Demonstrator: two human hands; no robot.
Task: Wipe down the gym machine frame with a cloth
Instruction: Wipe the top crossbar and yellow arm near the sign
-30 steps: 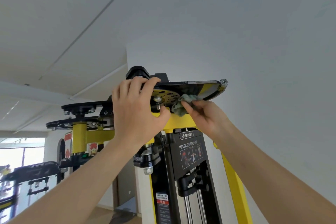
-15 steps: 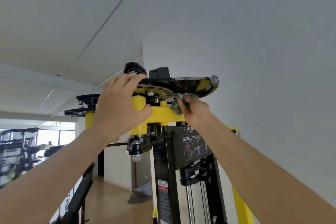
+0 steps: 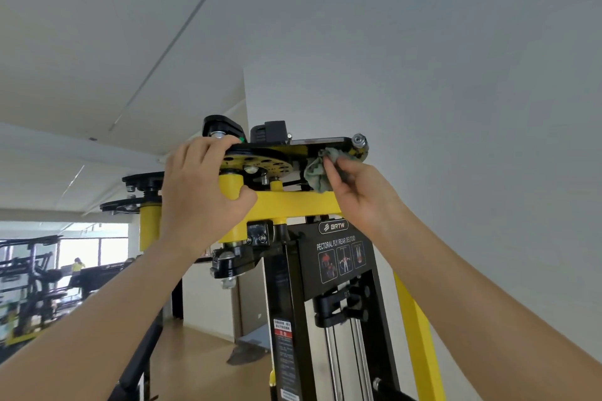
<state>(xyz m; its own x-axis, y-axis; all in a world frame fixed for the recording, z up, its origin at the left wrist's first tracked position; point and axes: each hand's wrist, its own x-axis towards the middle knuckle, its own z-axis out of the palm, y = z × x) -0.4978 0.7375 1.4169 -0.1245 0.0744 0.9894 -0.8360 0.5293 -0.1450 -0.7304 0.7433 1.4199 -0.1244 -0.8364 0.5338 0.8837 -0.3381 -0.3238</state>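
Observation:
The yellow and black gym machine frame [image 3: 293, 203] rises in front of me, with a yellow crossbar near its top and a yellow perforated disc [image 3: 260, 163] under a black top plate. My left hand [image 3: 202, 192] grips the rim of the disc and top plate, thumb resting on the crossbar. My right hand [image 3: 361, 195] holds a crumpled grey-green cloth [image 3: 317, 172] pressed against the underside of the top plate, just above the crossbar's right end. A black placard [image 3: 342, 251] reading "pectoral fly / rear deltoid" hangs below.
A white wall [image 3: 472, 140] stands close behind the machine on the right. A second pivot with a yellow post [image 3: 150, 228] sits to the left. Other gym machines [image 3: 29, 286] and a distant person by a window are at far left. Wooden floor lies below.
The view has shifted closer and lower on the machine top. My right hand has moved the cloth rightward under the top plate. My left hand keeps its grip on the disc rim.

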